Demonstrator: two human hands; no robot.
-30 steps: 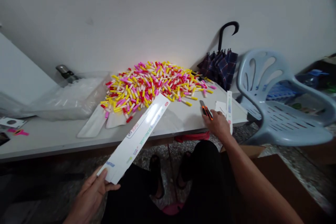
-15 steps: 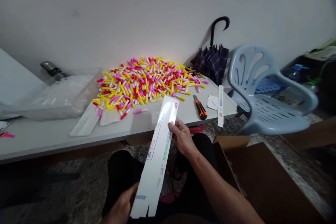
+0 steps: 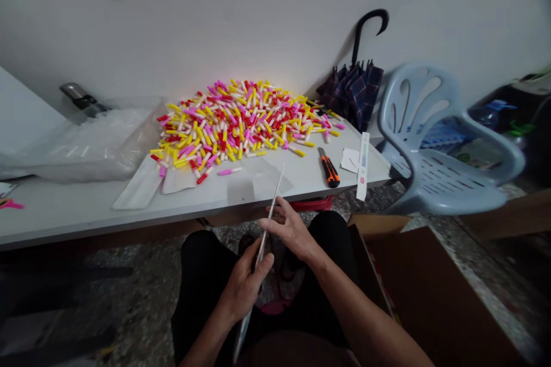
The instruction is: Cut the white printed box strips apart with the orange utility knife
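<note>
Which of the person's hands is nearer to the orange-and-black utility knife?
Right. In the picture, the right hand is below-left of the utility knife; the left hand, gripping the flattened white box, is farther below-left.

Left hand [image 3: 247, 281]: closed around the lower part of a thin white carton [image 3: 262, 248], seen edge-on and tilted
Right hand [image 3: 290, 229]: at the carton's upper part, thumb across its edge; whether it grips is unclear
Small tubes [image 3: 241, 120]: heaped on the tabletop [image 3: 81, 206], red, yellow and pink with whitish parts
Utility knife [image 3: 330, 172]: black and orange, lying near the front edge
Printed white strip [image 3: 363, 166]: right of the knife, beside a white card [image 3: 349, 159]
Clear plastic bag [image 3: 103, 149]: left of the heap
Umbrella [image 3: 355, 92]: dark plaid, hooked handle up, by the wall [image 3: 215, 17]
Chair [image 3: 456, 180]: grey-blue plastic, slotted, right of the tabletop
</note>
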